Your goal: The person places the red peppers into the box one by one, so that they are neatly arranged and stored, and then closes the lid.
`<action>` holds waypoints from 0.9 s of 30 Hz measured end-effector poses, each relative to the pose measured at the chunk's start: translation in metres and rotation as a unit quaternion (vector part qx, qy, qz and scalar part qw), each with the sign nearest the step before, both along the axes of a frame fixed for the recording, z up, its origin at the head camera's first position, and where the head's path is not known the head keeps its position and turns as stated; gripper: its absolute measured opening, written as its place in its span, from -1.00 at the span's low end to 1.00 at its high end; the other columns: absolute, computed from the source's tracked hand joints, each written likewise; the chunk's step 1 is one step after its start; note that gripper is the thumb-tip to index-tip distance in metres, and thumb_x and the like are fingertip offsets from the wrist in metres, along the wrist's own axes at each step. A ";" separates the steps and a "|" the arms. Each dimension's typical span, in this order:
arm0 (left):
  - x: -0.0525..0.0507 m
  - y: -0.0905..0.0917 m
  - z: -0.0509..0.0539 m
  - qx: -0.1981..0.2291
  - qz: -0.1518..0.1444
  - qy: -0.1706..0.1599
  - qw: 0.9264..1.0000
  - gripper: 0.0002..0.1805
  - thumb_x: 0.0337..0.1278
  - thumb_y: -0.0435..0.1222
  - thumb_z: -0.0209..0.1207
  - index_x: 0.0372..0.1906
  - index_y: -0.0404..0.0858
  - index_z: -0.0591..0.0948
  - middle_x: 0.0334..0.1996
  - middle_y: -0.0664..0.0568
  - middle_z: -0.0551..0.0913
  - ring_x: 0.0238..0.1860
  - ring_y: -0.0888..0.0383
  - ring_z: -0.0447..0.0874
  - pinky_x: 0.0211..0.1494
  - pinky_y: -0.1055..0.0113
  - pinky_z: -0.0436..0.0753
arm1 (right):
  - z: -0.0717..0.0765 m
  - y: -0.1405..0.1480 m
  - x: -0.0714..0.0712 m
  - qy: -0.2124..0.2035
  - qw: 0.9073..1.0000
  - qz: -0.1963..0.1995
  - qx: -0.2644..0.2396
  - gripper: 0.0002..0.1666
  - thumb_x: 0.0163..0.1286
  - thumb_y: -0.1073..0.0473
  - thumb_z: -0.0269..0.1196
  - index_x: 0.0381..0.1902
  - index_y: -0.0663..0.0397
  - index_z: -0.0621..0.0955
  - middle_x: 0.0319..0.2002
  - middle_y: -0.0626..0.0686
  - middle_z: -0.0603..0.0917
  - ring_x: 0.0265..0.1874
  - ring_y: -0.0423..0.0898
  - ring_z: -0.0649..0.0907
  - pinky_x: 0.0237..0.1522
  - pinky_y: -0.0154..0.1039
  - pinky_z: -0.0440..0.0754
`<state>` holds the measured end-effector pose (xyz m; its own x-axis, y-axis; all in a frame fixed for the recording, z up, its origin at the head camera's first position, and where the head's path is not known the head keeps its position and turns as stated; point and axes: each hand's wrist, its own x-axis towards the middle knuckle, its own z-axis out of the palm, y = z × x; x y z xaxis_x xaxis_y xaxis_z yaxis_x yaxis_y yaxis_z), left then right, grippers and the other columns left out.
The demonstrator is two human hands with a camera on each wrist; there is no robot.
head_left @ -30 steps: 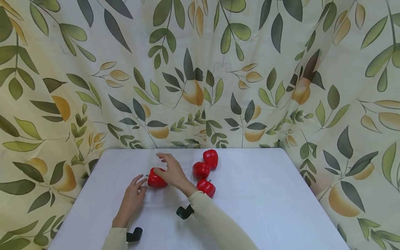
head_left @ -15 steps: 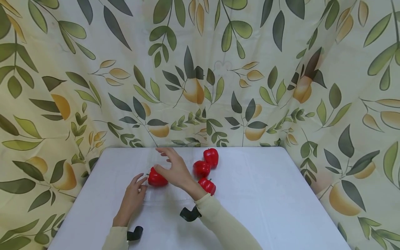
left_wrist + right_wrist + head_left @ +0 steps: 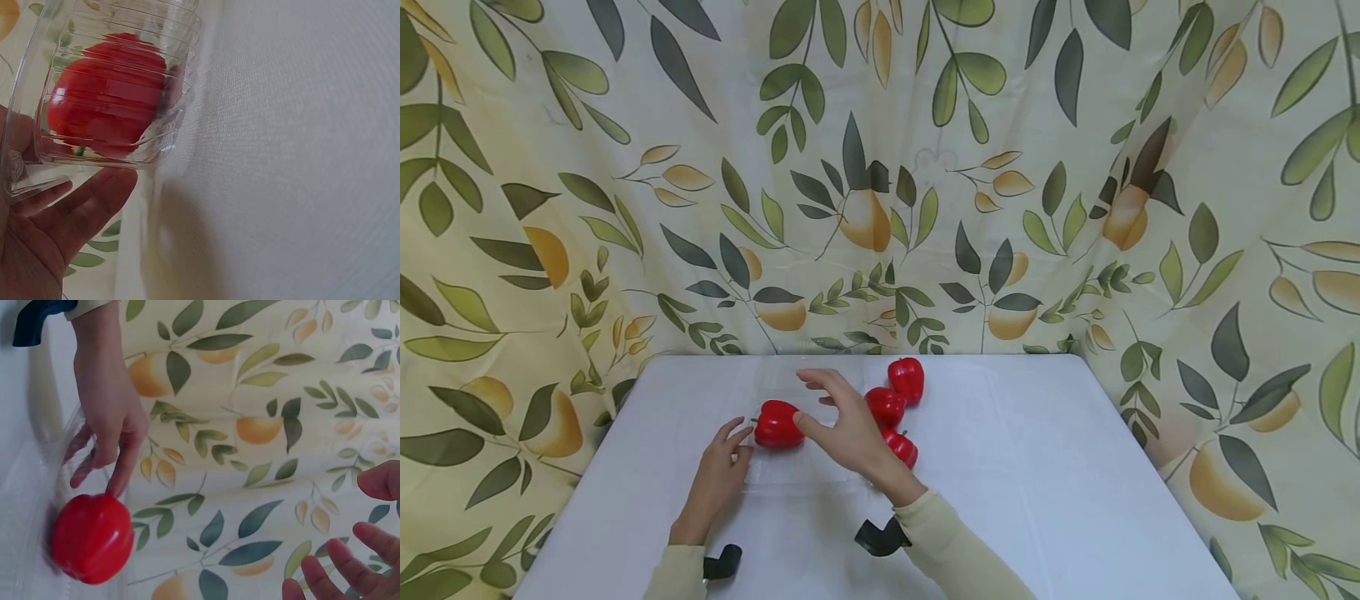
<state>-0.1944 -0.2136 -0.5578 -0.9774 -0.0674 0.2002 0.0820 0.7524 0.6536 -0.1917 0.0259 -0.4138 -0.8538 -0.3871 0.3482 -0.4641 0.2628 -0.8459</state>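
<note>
A red bell pepper [image 3: 778,424] with a green stem lies in a clear ribbed plastic container [image 3: 165,140], whose see-through edges are faint in the head view. My left hand [image 3: 718,475] rests at the container's left end, its fingers touching the clear wall near the stem. My right hand [image 3: 846,429] hovers just right of that pepper, fingers spread and holding nothing. In the right wrist view the same pepper [image 3: 94,539] sits apart from my right fingers [image 3: 340,556]. More red peppers, including one bell pepper [image 3: 906,381] at the back, stand right of the container.
Another red bell pepper [image 3: 886,407] and a third one [image 3: 901,448], partly behind my right hand, form a loose row. All lie on a white-covered table [image 3: 1022,475]. A leaf-patterned curtain [image 3: 880,275] hangs behind the table's far edge.
My right hand has drawn back to the right and slightly toward me, off the pepper in the container. The pepper there shows fully now. The left hand stays in place.
</note>
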 end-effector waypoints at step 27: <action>-0.001 0.000 0.000 0.010 0.002 -0.018 1.000 -0.56 0.36 -0.33 0.03 0.28 -0.35 0.51 0.41 -0.17 0.34 0.03 -0.09 0.68 0.15 -0.03 0.67 | -0.031 0.053 0.009 -0.036 0.997 -0.066 0.014 -0.27 0.12 0.11 0.41 0.28 -0.30 0.47 0.21 -0.17 0.53 0.17 -0.11 0.56 0.15 -0.06 0.66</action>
